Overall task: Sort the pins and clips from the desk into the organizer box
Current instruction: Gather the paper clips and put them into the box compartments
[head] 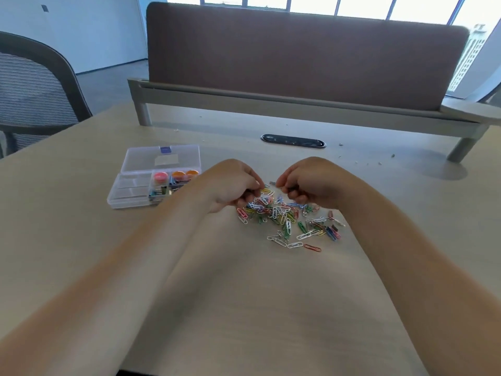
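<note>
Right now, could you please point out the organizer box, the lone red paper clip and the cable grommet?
organizer box (130, 201): head view, front wall.
red paper clip (312, 248): head view, middle.
cable grommet (293, 141): head view, centre.

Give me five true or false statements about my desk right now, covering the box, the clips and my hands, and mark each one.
1. The lid of the organizer box is open. True.
2. The paper clips lie in a loose pile on the desk, to the right of the box. True.
3. Every compartment of the box is empty. False: the right-hand compartments hold colourful items, and only the left ones look empty.
4. Both hands lie flat, away from the pile. False: the left hand and right hand have curled fingers pinching clips at the pile's far edge.
5. A laptop stands behind the pile. False: only a dark oval cable port is there.
</note>
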Demonstrator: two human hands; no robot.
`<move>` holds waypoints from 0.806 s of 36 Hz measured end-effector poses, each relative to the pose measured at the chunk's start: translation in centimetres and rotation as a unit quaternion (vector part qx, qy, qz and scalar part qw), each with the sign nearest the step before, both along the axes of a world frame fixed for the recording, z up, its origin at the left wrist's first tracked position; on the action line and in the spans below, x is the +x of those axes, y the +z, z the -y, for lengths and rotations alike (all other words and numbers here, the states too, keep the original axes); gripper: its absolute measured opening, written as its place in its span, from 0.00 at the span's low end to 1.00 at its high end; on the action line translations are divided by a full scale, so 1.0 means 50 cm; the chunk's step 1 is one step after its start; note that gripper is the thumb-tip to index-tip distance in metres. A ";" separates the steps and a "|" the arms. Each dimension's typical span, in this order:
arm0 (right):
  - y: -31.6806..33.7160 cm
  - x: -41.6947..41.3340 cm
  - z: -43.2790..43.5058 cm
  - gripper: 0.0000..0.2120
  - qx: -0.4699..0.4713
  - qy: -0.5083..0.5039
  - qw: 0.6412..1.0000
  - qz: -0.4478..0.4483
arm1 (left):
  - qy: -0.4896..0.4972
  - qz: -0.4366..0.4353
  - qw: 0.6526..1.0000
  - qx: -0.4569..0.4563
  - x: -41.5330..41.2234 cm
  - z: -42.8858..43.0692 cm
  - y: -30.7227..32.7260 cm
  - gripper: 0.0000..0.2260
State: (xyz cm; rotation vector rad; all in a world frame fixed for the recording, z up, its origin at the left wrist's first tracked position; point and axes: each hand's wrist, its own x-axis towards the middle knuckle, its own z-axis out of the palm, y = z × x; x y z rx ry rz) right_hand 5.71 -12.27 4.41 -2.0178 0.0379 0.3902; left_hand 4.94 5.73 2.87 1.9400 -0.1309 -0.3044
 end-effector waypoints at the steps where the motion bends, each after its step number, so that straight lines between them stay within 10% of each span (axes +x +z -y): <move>1: -0.002 -0.004 0.010 0.12 -0.028 -0.004 1.000 0.004 | -0.006 0.001 1.000 -0.002 -0.001 0.011 -0.005 0.07; 13: -0.019 -0.079 0.139 0.13 -0.291 0.024 0.956 0.030 | -0.065 -0.020 0.998 0.015 -0.032 0.161 -0.029 0.08; 29: -0.035 -0.115 0.154 0.12 -0.325 0.094 0.937 0.086 | -0.072 0.047 0.984 0.158 -0.076 0.213 -0.014 0.15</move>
